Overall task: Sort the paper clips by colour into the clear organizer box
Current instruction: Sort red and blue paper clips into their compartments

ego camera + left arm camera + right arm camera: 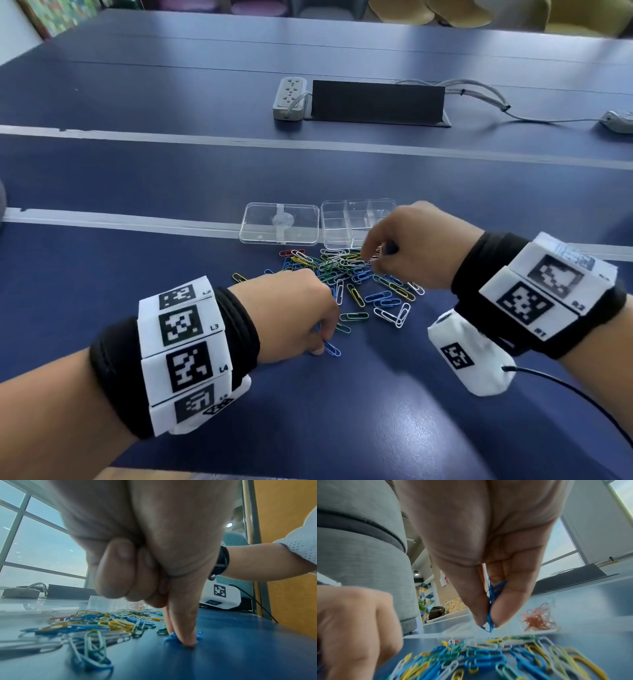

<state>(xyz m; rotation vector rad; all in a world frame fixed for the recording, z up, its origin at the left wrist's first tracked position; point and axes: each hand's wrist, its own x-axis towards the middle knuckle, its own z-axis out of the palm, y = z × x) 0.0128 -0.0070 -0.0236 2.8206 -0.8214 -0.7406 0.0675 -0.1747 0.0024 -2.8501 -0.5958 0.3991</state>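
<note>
The right hand point(488, 545) pinches a small bunch of blue clips point(491, 601) between thumb and forefinger, the bunch hanging just above the far edge of the pile of paper clips point(346, 277). The left hand point(291, 311) has its outer fingers curled into the palm while thumb and forefinger press down on a single blue clip point(331, 348) lying flat on the table at the near edge of the pile; whether it has yet lifted is not clear. The pile mixes blue, yellow, green, white and a few red clips, scattered loosely across the dark blue table point(171, 178). Just beyond it stands the clear organizer box point(346, 222), open, with red clips point(537, 619) in one compartment, and its clear lid point(279, 224) lies flat beside it to the left. Pale strips run across the tabletop. Farther back sit a grey power strip point(289, 97) with its cable and a raised black cable flap point(376, 101). Large windows point(34, 540) show pale sky, and an orange wall panel point(291, 561) stands off to the side.
</note>
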